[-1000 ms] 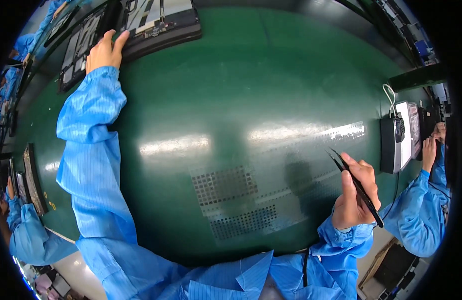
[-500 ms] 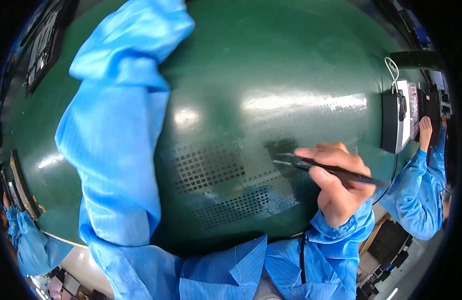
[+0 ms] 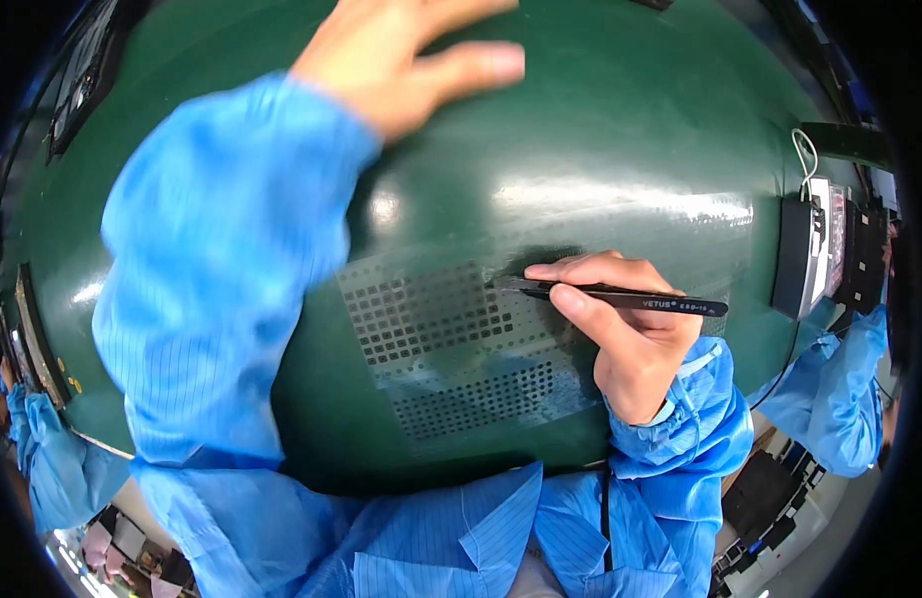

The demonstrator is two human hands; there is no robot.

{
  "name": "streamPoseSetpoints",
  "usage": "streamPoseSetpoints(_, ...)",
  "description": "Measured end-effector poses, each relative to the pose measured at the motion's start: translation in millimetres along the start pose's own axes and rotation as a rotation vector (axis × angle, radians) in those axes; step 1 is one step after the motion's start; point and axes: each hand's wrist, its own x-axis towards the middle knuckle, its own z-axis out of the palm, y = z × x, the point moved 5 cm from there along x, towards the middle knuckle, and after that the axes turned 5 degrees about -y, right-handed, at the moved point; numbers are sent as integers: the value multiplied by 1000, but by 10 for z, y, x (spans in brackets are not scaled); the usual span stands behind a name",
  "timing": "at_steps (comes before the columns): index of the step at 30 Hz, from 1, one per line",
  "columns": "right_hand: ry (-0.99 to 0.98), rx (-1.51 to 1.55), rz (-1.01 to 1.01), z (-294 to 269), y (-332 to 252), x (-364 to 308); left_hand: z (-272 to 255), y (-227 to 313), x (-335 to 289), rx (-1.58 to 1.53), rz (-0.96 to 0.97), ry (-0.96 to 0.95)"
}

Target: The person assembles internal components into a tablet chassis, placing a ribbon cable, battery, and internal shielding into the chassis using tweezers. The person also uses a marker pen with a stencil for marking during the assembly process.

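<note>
Black tweezers (image 3: pixel 670 301) are pinched in my right hand (image 3: pixel 635 349). Their tips are close together beside the upper right part of a clear sheet (image 3: pixel 386 267) bearing rows of small dark squares (image 3: pixel 386 299). Whether the tips hold or touch a piece is too small to tell. Nearer to me lies a patch of small dark dots (image 3: pixel 476 401) on clear film. My left hand (image 3: pixel 401 70) hovers at the upper edge over the green table (image 3: pixel 620 120), slightly blurred, its fingers apart and nothing visible in it. Some of its fingertips are cut off by the frame.
At the right stands a black box (image 3: pixel 798 254) with a white cable (image 3: pixel 808 159). Beyond it shows a co-worker's blue sleeve (image 3: pixel 835 394); another blue-clad person (image 3: pixel 67 468) is at the lower left. A dark screen-like device (image 3: pixel 82 85) sits at the far left.
My left hand, earlier beyond the upper edge, has drawn back into view. My right hand has moved left and up a little, bringing the tweezers' tips near the rows of squares.
</note>
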Motion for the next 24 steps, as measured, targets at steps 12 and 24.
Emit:
streamPoseSetpoints(12,-20,0,1,3,25,-20,350,368,-943,134,357,-130)
streamPoseSetpoints(24,55,146,74,-22,37,-16,350,367,-928,143,364,-97)
